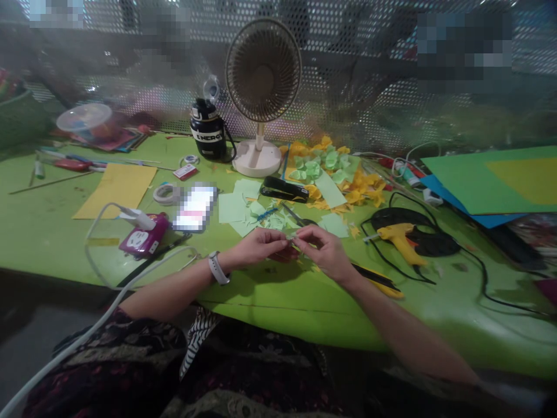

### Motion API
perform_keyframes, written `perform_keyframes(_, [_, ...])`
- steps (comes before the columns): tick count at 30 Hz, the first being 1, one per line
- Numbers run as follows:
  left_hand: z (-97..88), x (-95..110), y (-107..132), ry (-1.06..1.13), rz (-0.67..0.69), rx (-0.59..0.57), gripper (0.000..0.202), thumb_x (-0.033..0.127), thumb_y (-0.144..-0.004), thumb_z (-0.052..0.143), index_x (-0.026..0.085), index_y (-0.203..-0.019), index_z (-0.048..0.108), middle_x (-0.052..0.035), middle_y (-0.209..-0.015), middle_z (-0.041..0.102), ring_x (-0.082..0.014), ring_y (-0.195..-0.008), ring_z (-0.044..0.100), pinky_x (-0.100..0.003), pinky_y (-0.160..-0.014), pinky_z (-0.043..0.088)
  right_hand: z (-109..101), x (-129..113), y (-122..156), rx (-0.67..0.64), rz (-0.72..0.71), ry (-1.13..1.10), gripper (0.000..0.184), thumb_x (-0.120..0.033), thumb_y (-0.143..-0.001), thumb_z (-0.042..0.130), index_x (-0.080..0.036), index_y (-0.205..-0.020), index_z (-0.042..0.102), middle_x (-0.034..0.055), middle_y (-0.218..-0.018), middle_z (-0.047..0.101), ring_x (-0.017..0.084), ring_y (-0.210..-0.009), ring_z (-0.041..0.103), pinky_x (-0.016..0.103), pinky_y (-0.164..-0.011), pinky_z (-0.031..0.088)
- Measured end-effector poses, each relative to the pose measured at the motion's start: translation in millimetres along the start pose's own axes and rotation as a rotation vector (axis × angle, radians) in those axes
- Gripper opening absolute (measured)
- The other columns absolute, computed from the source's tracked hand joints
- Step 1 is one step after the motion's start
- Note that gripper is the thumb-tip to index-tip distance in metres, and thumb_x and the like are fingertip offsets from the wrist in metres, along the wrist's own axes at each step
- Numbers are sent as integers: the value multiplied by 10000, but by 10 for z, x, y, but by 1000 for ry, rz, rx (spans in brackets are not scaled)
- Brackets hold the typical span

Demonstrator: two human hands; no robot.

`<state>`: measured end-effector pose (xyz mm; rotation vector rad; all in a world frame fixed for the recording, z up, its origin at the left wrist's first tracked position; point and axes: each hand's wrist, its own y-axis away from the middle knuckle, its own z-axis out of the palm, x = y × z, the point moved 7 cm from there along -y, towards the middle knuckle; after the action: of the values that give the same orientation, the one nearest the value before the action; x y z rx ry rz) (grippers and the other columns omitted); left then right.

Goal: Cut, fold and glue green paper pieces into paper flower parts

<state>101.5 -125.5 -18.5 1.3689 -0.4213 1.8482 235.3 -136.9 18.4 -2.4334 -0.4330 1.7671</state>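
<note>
My left hand [264,247], with a pale watch [218,268] on its wrist, is closed in a pinch. Fingertip to fingertip with it, my right hand [324,249] pinches too. A small pale thing shows between them, too little to name. Just beyond the hands lie light green paper scraps [278,219], dark-handled scissors [300,216] and a black stapler [284,189]. Under my right forearm rests a yellow-and-black utility knife [379,283], partly covered.
A yellow glue gun [400,238] lies right with its black cord. Cut yellow paper pieces [361,188] and green ones [312,170] are heaped near the fan [263,69]. Leftward are a phone [195,208], tape roll [167,194] and purple socket adapter [143,237]. A white cable [82,348] crosses the table edge.
</note>
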Motion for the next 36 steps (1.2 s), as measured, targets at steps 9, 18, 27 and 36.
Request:
perform_keyframes(9, [1,5,6,-4,-21,13,303,390,-813,740,100,-880,680,-115,-895,756,-160,-829,730,-365,-888,566,-49,35,-2,21,151,-55,356,-522,-773,729,-204,-858,593,23,-780,645,163,-707,612,308,-663,520])
perform_keyframes(18, [60,1,42,69,-76,-51,292,370,-797,762,108,-893,678,-127,-911,761,-180,-862,738,-343,-842,580,122,104,25,-226,205,-20,405,-558,-887,568,-216,-688,482,-47,-572,474,111,-522,436,255,-499,351])
perform_keyframes(27, [69,-22,36,12,-109,-72,367,452,-769,767,114,-882,680,-126,-962,756,-174,-828,735,-299,-736,590,132,-7,32,-195,71,71,359,-494,-938,505,-216,-712,480,-44,-600,451,112,-542,416,263,-521,352])
perform_keyframes(36, [67,24,33,-41,-36,-38,382,472,-778,749,103,-823,661,-106,-892,742,-145,-789,719,-298,-765,586,136,46,48,-230,158,18,392,-550,-916,523,-218,-712,475,-47,-578,474,111,-524,437,261,-510,359])
